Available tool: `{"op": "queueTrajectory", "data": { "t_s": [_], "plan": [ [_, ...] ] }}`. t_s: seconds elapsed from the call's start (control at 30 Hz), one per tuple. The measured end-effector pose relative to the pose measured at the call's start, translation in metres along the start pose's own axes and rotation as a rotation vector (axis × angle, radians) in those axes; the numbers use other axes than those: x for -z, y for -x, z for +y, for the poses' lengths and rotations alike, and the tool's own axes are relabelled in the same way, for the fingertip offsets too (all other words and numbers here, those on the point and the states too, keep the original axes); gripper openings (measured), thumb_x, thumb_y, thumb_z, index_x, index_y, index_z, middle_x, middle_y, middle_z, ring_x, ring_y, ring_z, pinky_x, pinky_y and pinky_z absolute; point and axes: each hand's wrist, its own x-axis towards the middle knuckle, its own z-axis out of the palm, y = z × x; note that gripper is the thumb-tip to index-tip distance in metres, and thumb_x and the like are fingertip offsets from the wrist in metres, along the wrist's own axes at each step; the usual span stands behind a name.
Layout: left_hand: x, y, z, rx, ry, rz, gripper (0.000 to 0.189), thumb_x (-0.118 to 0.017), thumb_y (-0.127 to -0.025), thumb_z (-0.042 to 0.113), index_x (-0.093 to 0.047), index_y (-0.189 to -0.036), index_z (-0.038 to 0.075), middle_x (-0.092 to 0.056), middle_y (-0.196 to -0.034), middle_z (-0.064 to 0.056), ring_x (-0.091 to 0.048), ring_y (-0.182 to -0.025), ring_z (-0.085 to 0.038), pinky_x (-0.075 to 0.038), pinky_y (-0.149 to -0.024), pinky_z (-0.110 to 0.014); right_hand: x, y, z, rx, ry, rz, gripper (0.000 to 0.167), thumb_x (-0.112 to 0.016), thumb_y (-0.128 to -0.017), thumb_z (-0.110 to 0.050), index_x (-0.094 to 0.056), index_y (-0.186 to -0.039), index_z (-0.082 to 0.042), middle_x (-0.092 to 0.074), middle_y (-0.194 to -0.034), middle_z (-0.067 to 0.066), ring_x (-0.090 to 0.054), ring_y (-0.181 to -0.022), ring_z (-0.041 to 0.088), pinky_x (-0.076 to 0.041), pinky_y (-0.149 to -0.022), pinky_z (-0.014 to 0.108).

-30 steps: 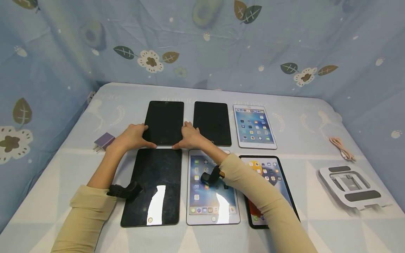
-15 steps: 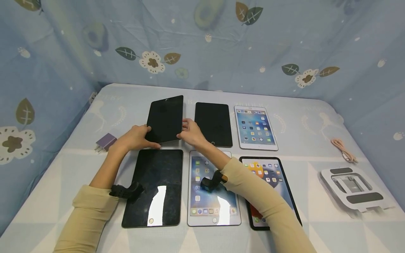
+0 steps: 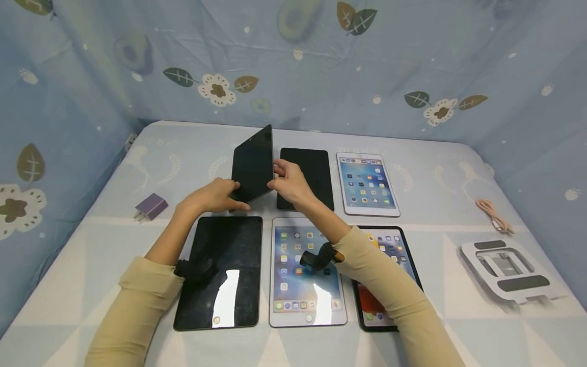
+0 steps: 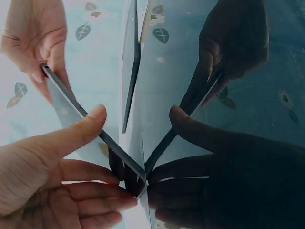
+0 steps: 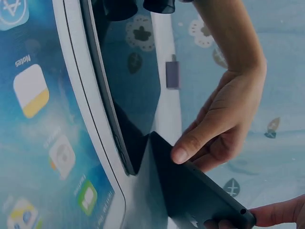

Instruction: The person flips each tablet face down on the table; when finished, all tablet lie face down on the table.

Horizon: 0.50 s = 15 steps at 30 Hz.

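Observation:
A black-screened tablet (image 3: 254, 165) is tilted above the back left of the table, its right side raised. My left hand (image 3: 215, 196) holds its lower left corner; in the left wrist view the thumb (image 4: 98, 114) lies against one side, fingers (image 4: 102, 205) by the other. Higher up, my right hand (image 3: 293, 183) pinches the right edge. In the right wrist view the held tablet (image 5: 202, 188) shows its dark back, and the right fingertips are partly out of frame. Directly in front lies a larger black-screened tablet (image 3: 229, 244), mirroring both hands in the left wrist view.
A second dark tablet (image 3: 316, 176) lies behind the right hand, beside a white tablet (image 3: 368, 183). In the front row are another white tablet (image 3: 307, 300) and a black-framed one (image 3: 380, 285). A purple charger (image 3: 152, 206), coiled cable (image 3: 495, 216) and folding stand (image 3: 506, 270) lie outward.
The back left tablet, flat on the table one second ago, has been lifted by its right side and tilted. Both hands have shifted right, the right hand also rising with the edge.

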Motion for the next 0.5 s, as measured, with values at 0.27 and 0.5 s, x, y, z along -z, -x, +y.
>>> {"op": "queueTrajectory", "data": {
  "t_s": [0.27,0.5],
  "plan": [
    [-0.004,-0.011,0.005,-0.060,0.048,-0.014,0.074,-0.063,-0.092,0.035,-0.037,-0.139,-0.016,-0.044,-0.140,-0.033,-0.048,-0.127,-0.043,-0.041,-0.104,-0.052,0.010,0.005,-0.003,0.061,-0.005,-0.007,0.065,-0.052,-0.087,0.009,-0.029,-0.148,0.004,-0.045,-0.146,0.021,-0.052,-0.128,0.031,-0.043,-0.106,0.040],
    [-0.007,-0.019,0.009,-0.102,0.069,-0.007,0.076,-0.063,-0.092,0.036,-0.034,-0.141,-0.014,-0.043,-0.142,-0.032,-0.051,-0.123,-0.040,-0.043,-0.102,-0.050,0.018,0.012,-0.007,0.081,0.061,0.002,0.064,-0.053,-0.089,0.005,-0.029,-0.149,0.001,-0.044,-0.147,0.019,-0.053,-0.127,0.033,-0.044,-0.105,0.041]
  ]
}}
